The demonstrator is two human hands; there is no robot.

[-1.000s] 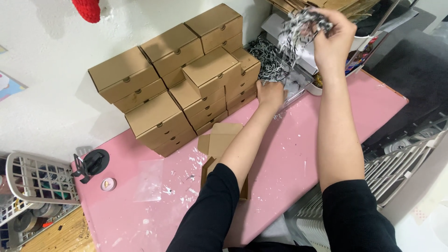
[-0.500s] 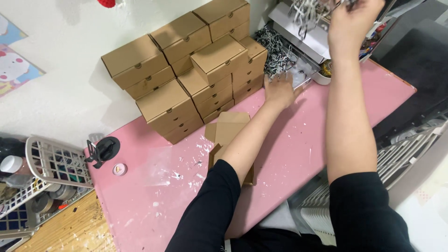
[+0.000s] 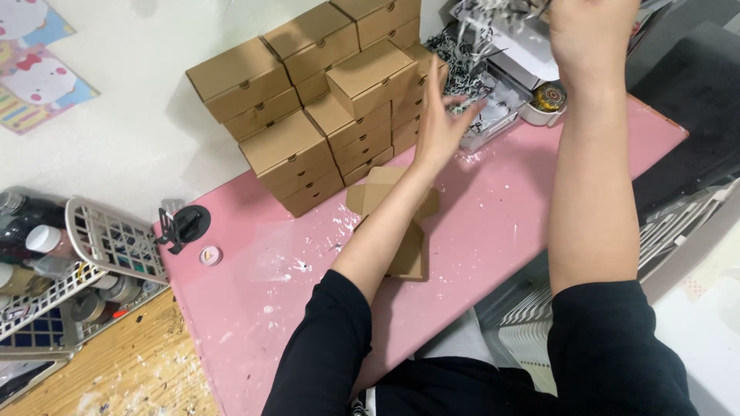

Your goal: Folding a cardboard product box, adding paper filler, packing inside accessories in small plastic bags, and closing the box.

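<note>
While the flat cardboard blank [image 3: 401,231] lies on the pink counter [image 3: 493,223] nearest the person, the left hand [image 3: 443,123] hovers just beyond it, fingers spread, holding nothing. Farther beyond the blank, the right hand [image 3: 590,35] lifts shredded paper [image 3: 478,31], apparently clamped on a tuft. That filler looks light, soft, springy, best pinched in loose bunches.

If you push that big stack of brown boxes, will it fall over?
Probably, at least partly. The cardboard boxes are small, piled several high and unevenly, so the top ones would likely slide off. They look light, perhaps empty. The shredded paper by the right hand is floppy and would scatter.
</note>
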